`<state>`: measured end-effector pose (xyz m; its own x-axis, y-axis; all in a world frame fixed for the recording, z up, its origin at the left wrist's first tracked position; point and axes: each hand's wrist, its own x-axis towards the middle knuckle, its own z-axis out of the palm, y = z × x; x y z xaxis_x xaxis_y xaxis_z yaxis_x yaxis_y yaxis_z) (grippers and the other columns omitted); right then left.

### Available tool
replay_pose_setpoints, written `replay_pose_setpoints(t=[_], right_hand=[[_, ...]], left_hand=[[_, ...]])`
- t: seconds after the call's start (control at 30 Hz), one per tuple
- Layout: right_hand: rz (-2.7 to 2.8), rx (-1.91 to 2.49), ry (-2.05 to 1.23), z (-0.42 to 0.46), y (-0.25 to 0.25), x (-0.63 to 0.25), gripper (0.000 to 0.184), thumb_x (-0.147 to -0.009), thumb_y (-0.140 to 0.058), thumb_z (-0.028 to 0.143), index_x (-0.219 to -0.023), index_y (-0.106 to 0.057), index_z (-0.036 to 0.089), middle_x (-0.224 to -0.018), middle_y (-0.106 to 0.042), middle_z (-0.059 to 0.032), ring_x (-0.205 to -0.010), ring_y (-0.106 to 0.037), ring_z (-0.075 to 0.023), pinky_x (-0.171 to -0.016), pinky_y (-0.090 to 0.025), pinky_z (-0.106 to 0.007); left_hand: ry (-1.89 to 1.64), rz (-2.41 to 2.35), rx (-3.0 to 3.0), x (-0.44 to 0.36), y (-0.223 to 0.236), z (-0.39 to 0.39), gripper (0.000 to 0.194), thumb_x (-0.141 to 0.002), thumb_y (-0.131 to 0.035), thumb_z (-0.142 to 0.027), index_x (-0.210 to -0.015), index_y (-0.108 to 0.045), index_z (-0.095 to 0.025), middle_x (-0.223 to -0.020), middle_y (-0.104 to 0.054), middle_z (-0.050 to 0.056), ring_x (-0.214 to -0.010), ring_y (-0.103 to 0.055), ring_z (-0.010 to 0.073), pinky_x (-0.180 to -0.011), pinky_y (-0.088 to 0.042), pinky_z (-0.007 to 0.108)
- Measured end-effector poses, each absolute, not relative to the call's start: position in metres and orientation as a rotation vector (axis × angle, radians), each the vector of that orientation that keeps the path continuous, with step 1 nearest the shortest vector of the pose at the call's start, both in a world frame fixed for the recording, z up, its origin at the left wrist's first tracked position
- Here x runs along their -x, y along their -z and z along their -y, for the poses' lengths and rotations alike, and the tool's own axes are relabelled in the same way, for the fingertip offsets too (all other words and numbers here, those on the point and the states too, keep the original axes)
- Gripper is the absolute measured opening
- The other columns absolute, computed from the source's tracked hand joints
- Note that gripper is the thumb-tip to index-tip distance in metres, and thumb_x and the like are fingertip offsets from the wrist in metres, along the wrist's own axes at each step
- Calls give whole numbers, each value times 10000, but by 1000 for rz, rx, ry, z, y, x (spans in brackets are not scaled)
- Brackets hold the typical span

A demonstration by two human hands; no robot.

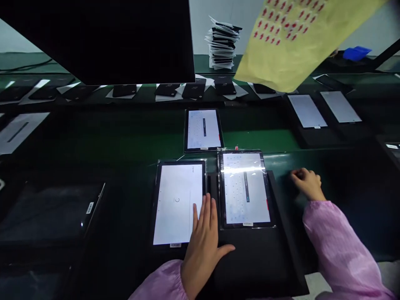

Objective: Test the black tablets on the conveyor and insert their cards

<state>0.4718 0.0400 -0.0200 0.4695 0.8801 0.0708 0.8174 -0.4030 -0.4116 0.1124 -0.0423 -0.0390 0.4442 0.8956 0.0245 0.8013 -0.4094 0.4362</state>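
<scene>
My left hand [203, 241] lies with fingers stretched over the right edge of a lit tablet [173, 204], whose white screen shows a small loading ring. Just right of that hand is a second lit tablet [246, 187], a clear film over it and a keyboard on its screen. It rests on a black pad [256, 258]. Further right, my right hand [308, 183] is closed near the green bench surface, its fingertips pressed together; whatever they may hold is hidden. A third lit tablet [203, 129] lies behind these two.
A dark monitor [103, 41] and a yellow sheet with red arrow stickers [290, 46] hang overhead. Dark tablets [53, 212] lie at left, two lit tablets [306, 110] at back right. Along the back shelf are black devices [193, 88] and a tall stack [222, 43].
</scene>
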Motion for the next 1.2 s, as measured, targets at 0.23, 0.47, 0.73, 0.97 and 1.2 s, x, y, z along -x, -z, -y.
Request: replay_pose_setpoints(t=[0.23, 0.47, 0.73, 0.97, 1.2], right_hand=[[1742, 1845, -590, -124, 22, -432, 399, -795, -522, 519, -994, -623, 189, -1175, -547, -157, -1226, -421, -331, -1062, -282, -520], [1981, 1375, -1364, -200, 17, -393, 454, -767, -581, 624, -834, -613, 176, -801, -634, -32, -748, -564, -157, -721, -444, -320], [1908, 1283, -1646, -210, 20, -393, 369, -729, -679, 531, -785, -603, 174, -690, -598, 22, -653, -516, -107, -647, -387, -274], [1850, 1287, -1702, -212, 22, -388, 314, -691, -720, 468, -729, -608, 176, -668, -568, 38, -635, -488, -99, -637, -366, -271], [1779, 1329, -1714, -208, 22, -392, 337, -694, -724, 455, -827, -567, 188, -680, -571, 49, -611, -503, -94, -600, -366, -256]], left_hand=[[-329, -1553, -2364, -147, 57, 45, 1238, -775, -769, -319, -1525, 207, -194, -1587, -219, 245, -1451, -271, 391, -1109, -395, 631], [-271, -1592, -2137, -151, 49, 43, 1133, -840, -684, -261, -1514, 226, -297, -1621, -181, 149, -1463, -241, 358, -1097, -419, 624], [-216, -1606, -2076, -153, 49, 42, 1139, -841, -666, -258, -1497, 264, -312, -1616, -197, 140, -1457, -227, 366, -1105, -375, 677], [-220, -1640, -2108, -159, 50, 44, 1155, -817, -676, -235, -1507, 249, -271, -1606, -227, 154, -1456, -250, 377, -1108, -365, 687], [-274, -1491, -2106, -137, 28, 8, 1018, -760, -737, -435, -1548, -131, -214, -1567, -333, 158, -1436, -322, 399, -1135, -333, 641]])
